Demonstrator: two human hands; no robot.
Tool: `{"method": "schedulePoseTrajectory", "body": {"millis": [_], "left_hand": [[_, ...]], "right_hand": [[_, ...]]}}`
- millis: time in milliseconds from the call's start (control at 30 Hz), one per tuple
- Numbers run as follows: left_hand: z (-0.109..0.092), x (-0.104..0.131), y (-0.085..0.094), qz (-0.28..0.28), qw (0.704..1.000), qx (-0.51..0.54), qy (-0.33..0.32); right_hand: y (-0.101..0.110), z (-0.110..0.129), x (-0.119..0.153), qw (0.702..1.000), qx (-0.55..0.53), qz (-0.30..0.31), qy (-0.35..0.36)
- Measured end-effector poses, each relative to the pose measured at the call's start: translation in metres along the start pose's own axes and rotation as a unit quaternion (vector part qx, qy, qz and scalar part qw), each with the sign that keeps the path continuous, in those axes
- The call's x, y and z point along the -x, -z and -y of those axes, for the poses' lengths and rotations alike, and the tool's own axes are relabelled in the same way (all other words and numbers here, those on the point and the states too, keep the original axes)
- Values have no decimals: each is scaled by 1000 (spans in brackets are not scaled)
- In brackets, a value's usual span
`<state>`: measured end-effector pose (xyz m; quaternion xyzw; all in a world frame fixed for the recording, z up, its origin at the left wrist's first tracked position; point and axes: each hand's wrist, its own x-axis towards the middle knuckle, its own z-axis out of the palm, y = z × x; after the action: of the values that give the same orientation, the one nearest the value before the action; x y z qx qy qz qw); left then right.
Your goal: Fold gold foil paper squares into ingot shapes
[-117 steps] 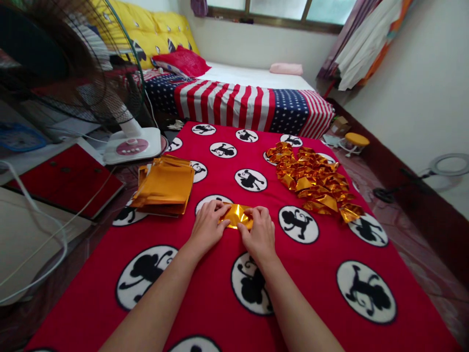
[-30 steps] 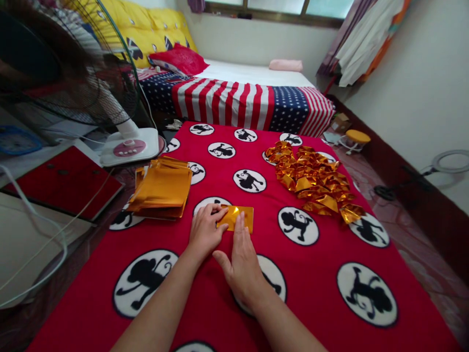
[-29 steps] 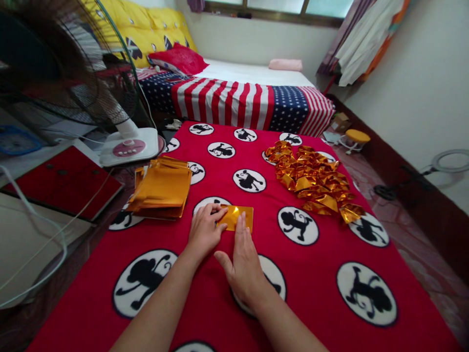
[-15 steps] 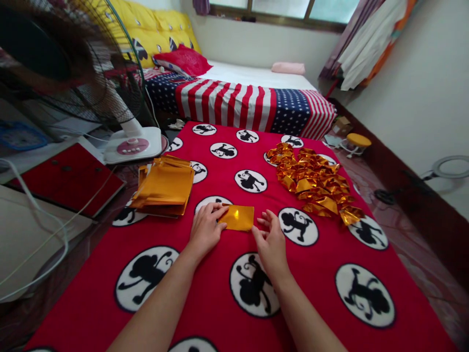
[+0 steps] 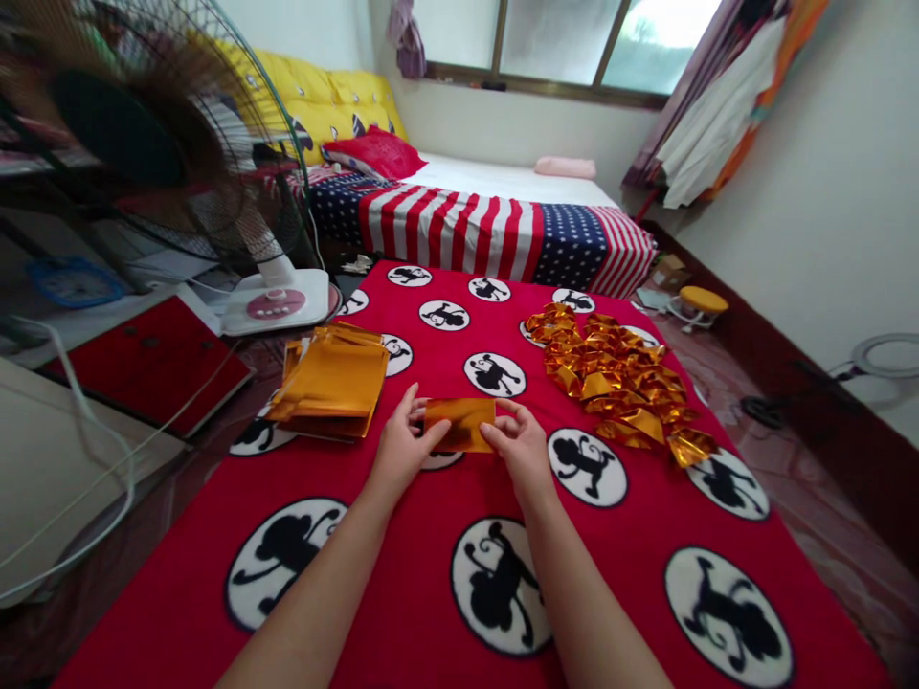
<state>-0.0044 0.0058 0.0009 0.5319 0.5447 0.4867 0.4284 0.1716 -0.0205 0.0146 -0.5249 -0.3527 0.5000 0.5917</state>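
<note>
A folded rectangle of gold foil paper (image 5: 463,426) is held between both hands, over the red cloth (image 5: 402,612) with monkey prints. My left hand (image 5: 411,435) pinches its left end, thumb on the near face and fingers behind. At the right end, my right hand (image 5: 518,442) grips it the same way. To the left lies a stack of flat gold foil sheets (image 5: 337,378), its edges uneven. Several folded gold foil pieces (image 5: 617,373) are heaped in rows on the right side of the cloth.
An electric fan (image 5: 277,297) stands beyond the stack at left, beside a red panel (image 5: 150,359). A bed with a striped, starred cover (image 5: 459,230) is behind the cloth. On the floor at right are a yellow stool (image 5: 704,300) and a ring-shaped stand (image 5: 890,354).
My right hand has closed on the right end of the foil paper. My left hand has shifted from lying on it to pinching its left end. The camera view has tilted up slightly.
</note>
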Motion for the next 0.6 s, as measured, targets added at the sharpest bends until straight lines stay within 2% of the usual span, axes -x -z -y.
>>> {"method": "schedulePoseTrajectory", "body": {"millis": [67,133,167,300,500,600], "left_hand": [[-7,-10,-5,13,991,117,65],[-10,-16,-11,44,981,164,99],[-10,-18,-14,42,979,172,105],[-1,-16,-22,-12,983,159,88],[3,-9,-18,28,979,180,88],[-2,-8,-16,16,982,173,78]], "right_hand": [[-2,-2,-8,1000,-17,4,19],[-2,-5,-14,999,-21,-5,33],[-2,-7,-15,999,-19,-8,37],[-2,-7,-13,999,10,-3,43],[-2,-8,-10,995,48,-31,80],[0,-12,-10,993,59,-35,91]]}}
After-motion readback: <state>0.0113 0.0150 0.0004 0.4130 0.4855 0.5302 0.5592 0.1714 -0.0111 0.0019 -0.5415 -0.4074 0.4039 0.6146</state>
